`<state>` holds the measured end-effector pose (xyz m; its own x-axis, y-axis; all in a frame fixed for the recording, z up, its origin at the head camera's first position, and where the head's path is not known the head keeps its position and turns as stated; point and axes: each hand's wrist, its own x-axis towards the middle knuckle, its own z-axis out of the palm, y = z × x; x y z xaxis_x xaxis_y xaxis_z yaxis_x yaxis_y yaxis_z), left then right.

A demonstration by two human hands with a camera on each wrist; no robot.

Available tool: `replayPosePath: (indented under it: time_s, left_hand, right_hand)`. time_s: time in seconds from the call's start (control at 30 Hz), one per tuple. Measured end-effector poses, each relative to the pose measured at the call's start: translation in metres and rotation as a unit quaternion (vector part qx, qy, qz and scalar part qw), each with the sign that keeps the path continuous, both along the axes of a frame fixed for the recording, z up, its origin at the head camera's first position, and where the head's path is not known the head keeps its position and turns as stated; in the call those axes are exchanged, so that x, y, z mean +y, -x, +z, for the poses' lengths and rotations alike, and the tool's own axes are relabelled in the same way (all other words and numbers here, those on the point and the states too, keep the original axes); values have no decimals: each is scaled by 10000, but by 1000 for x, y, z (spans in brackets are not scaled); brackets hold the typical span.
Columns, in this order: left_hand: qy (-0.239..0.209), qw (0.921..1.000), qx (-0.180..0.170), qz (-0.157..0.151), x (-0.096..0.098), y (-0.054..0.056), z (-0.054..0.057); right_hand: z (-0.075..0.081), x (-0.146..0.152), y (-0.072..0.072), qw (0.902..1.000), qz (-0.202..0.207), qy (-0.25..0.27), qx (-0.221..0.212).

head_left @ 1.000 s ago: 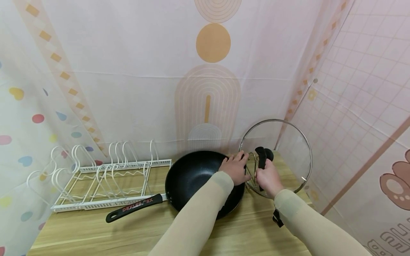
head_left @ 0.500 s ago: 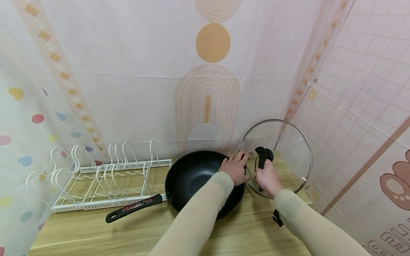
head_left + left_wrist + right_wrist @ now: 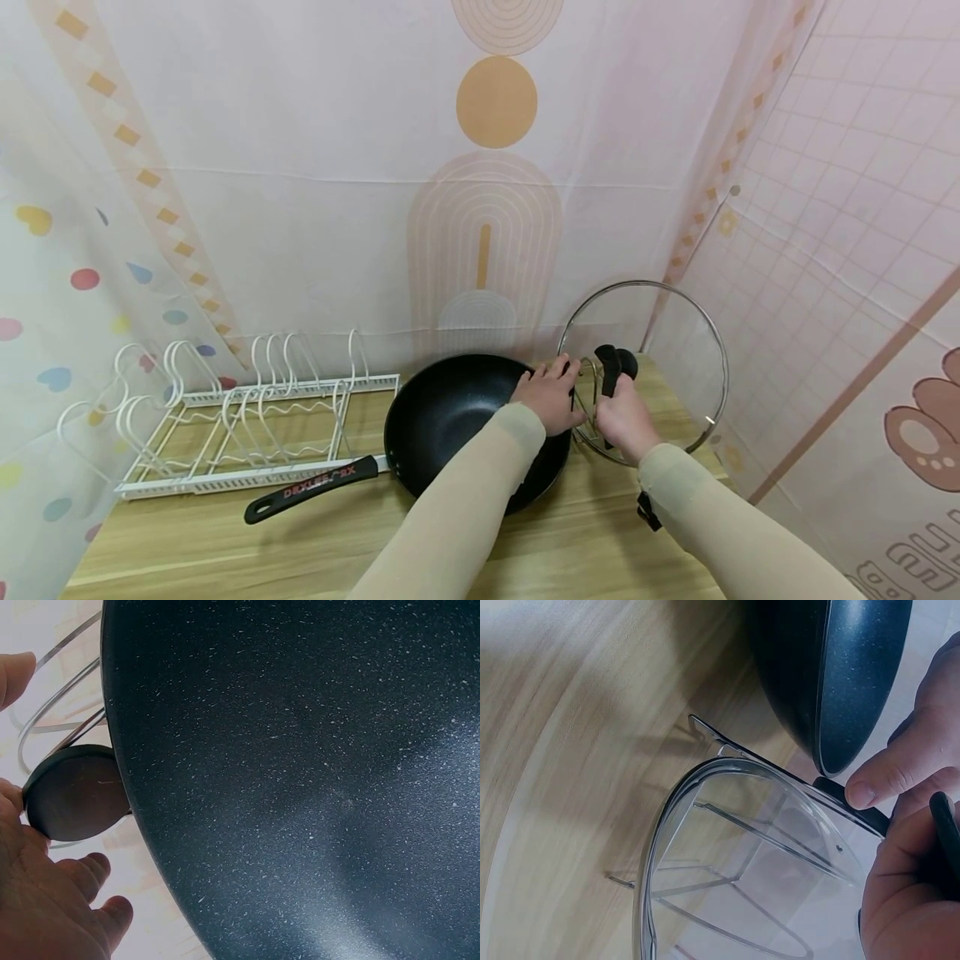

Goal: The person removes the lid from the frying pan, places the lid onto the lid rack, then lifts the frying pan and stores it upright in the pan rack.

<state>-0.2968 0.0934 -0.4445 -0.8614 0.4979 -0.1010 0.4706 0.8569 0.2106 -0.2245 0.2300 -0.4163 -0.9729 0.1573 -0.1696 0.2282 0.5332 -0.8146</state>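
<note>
Right of the pan (image 3: 442,408), my right hand (image 3: 626,421) grips the lid handle (image 3: 611,373); left hand's (image 3: 550,396) spread, touching the wire stand (image 3: 761,764), probably steadying it.

Before you, the pan (image 3: 450,417) sits between the dish rack (image 3: 247,477) on your left and the lid (image 3: 682,375) on your right.

Count one left hand (image 3: 550,398), one right hand (image 3: 626,419) and two sleeves (image 3: 735,517). Count also one wok (image 3: 450,408) with one long handle (image 3: 311,490), one clear lid (image 3: 675,358), one white rack (image 3: 225,481), one wire stand (image 3: 765,762), one tabletop (image 3: 592,542) and one solid orange disc (image 3: 497,102) on the backdrop (image 3: 315,250).
</note>
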Motion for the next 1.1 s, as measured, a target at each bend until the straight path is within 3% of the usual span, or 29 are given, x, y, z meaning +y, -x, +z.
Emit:
replayPosePath:
  time_s: [1.1]
  left_hand:
    - [-4, 10000, 29, -45, -3, -4, 3]
  right_hand:
    - [-2, -4, 3, 9989, 100, -441, 134]
